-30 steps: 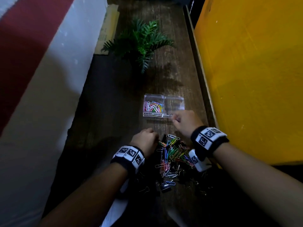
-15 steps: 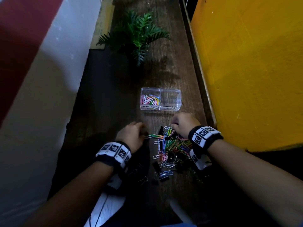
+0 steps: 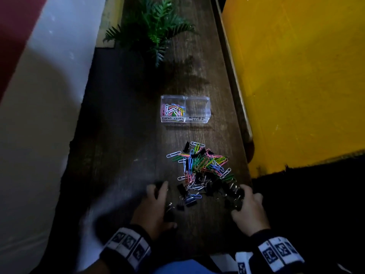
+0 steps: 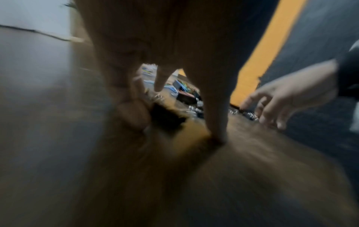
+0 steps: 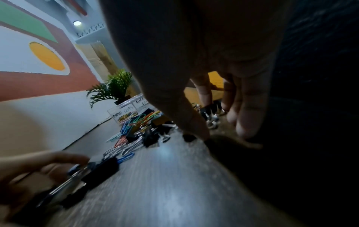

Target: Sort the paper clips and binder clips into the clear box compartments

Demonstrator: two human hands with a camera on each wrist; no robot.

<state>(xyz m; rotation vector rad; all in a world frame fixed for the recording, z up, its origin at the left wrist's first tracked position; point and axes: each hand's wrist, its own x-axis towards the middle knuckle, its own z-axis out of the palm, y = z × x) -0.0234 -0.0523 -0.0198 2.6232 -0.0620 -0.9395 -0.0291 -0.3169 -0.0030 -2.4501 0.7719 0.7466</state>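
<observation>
At six o'clock of the clear box [image 3: 185, 109], both hands gather binder clips [image 3: 190, 200]: left hand [image 3: 153, 206] pinches one, right hand [image 3: 249, 211] reaches loose-fingered; next, carry to the empty right compartment.

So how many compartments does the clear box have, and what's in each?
2. The left compartment of the clear box holds coloured paper clips. The right compartment, labelled for binder clips, looks empty, though glare could hide something.
</observation>
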